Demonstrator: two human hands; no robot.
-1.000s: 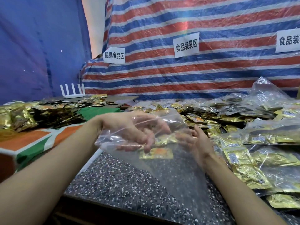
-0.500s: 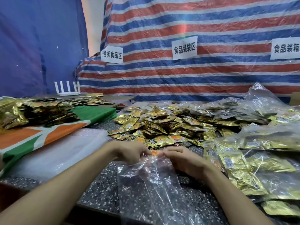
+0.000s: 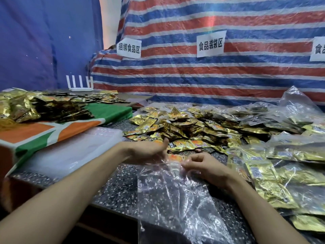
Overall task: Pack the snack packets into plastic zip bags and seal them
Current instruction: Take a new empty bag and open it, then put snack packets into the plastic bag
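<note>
Zip bag (image 3: pixel 175 199): lying flat on the speckled tabletop (image 3: pixel 114 187), mouth facing away.
Right hand (image 3: pixel 205 168): pinching the mouth's rim with curled fingers.
Left hand (image 3: pixel 147 152): resting at the mouth, fingers veiled by film; grasp cannot be told.
Step, as judged: filling is beginning. The next move is calling for snack packets (image 3: pixel 184 127), heaped just beyond.
Striped tarpaulin (image 3: pixel 193 76): hanging behind.

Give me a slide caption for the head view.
Left hand and right hand at the mouth of a zip bag, before a pile of gold snack packets.
</note>
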